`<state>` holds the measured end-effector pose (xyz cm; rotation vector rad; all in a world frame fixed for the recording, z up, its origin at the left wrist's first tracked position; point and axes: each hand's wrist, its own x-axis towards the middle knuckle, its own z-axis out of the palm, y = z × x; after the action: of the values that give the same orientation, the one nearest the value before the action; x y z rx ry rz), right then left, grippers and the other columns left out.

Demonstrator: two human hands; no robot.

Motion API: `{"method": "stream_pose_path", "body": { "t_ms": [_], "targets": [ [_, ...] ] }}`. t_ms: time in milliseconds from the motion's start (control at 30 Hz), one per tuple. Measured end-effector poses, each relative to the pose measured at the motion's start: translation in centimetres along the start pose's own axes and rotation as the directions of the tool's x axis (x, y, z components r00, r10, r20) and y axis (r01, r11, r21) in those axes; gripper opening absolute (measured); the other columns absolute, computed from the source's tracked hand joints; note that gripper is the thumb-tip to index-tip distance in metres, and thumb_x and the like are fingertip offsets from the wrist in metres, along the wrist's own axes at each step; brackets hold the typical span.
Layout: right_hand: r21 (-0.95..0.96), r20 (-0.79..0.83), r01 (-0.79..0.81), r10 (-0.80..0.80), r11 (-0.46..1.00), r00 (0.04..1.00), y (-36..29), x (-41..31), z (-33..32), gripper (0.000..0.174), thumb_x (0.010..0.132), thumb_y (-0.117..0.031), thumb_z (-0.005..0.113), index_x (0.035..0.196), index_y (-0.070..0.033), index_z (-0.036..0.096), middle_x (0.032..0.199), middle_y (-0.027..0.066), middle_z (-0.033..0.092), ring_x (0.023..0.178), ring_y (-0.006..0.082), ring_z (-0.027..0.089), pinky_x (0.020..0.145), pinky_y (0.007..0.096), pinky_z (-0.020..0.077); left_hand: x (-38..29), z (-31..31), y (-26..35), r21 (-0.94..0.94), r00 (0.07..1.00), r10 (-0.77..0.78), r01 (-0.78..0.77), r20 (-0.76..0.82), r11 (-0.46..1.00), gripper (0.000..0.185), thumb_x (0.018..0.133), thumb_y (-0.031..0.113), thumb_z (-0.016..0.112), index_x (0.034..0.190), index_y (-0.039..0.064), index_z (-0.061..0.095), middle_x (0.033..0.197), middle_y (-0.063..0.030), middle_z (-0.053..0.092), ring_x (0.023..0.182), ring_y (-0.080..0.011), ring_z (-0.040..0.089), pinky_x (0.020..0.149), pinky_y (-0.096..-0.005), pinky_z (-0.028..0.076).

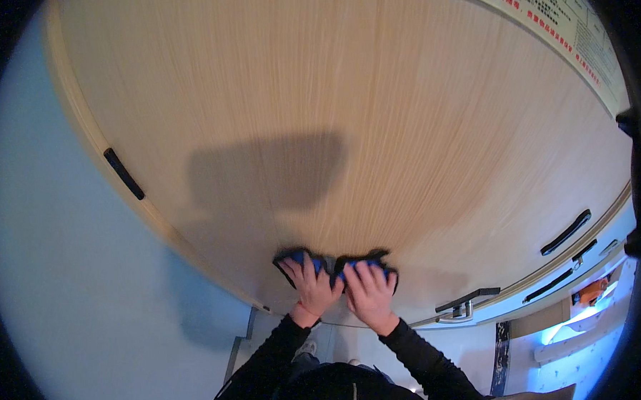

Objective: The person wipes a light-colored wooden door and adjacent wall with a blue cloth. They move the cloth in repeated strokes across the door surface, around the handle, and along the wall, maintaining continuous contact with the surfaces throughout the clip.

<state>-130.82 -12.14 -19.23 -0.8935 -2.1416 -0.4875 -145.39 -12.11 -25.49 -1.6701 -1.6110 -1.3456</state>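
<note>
My left hand [315, 295] presses a dark blue-and-black cloth item [290, 255] against a light wood-grain door [272, 84], its fingers spread over it. Beside it, my right hand [372, 298] holds a similar blue-and-black part [379, 259] to the same surface. The two parts meet or nearly meet between my hands; whether they are one piece cannot be told. My palms cover much of the fabric. Both hands are low on the door, left of its metal lever handle [467, 305].
A black hinge [124, 174] sits at the door's left edge, beside a pale wall [76, 264]. A black fitting [566, 232] is near the right edge. A sheet with writing [554, 29] hangs upper right. Beyond the door, an orange object [591, 292] rests near a lit bed area.
</note>
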Motion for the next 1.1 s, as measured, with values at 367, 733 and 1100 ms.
{"method": "stream_pose_path", "body": {
  "t_ms": [367, 733, 1100],
  "targets": [
    [0.112, 0.415, 0.111, -0.148, 0.987, 0.898, -0.7, -8.2, 5.0, 0.053, 0.076, -0.013, 0.054, 0.129, -0.012, 0.048, 0.135, -0.0032, 0.045, 0.105, 0.0098, 0.050, 0.082, 0.0293, 0.0381, -11.1, 2.3, -4.3, 0.158, 0.890, 0.051, -0.137, 0.452, 0.978, 0.030, 0.079, 0.039, 0.056, 0.087, 0.012, 0.065, 0.113, -0.0145, 0.054, 0.096, -0.0458, 0.043, 0.087, -0.0702, 0.024],
    [0.108, 0.194, 0.052, -0.072, 0.993, 0.978, -2.2, -3.2, 3.9, 0.054, 0.071, -0.016, 0.060, 0.124, -0.012, 0.052, 0.129, 0.0022, 0.050, 0.106, 0.0161, 0.051, 0.080, 0.0365, 0.0356, -3.7, -0.6, -4.5, 0.125, 0.982, 0.015, -0.039, 0.189, 0.991, 0.029, 0.074, 0.036, 0.060, 0.082, 0.008, 0.061, 0.109, -0.0285, 0.038, 0.097, -0.0566, 0.032, 0.082, -0.0751, 0.021],
    [0.194, 0.526, 0.161, -0.242, 0.968, 0.815, -3.0, -7.8, 7.0, 0.058, 0.076, -0.013, 0.053, 0.133, -0.009, 0.042, 0.139, 0.0019, 0.041, 0.110, 0.0134, 0.048, 0.084, 0.0310, 0.0387, -11.0, -0.9, -7.4, 0.151, 0.846, -0.029, -0.062, 0.532, 0.987, 0.031, 0.076, 0.038, 0.061, 0.079, 0.008, 0.067, 0.103, -0.0241, 0.048, 0.103, -0.0560, 0.033, 0.093, -0.0725, 0.017]
  ]
}}
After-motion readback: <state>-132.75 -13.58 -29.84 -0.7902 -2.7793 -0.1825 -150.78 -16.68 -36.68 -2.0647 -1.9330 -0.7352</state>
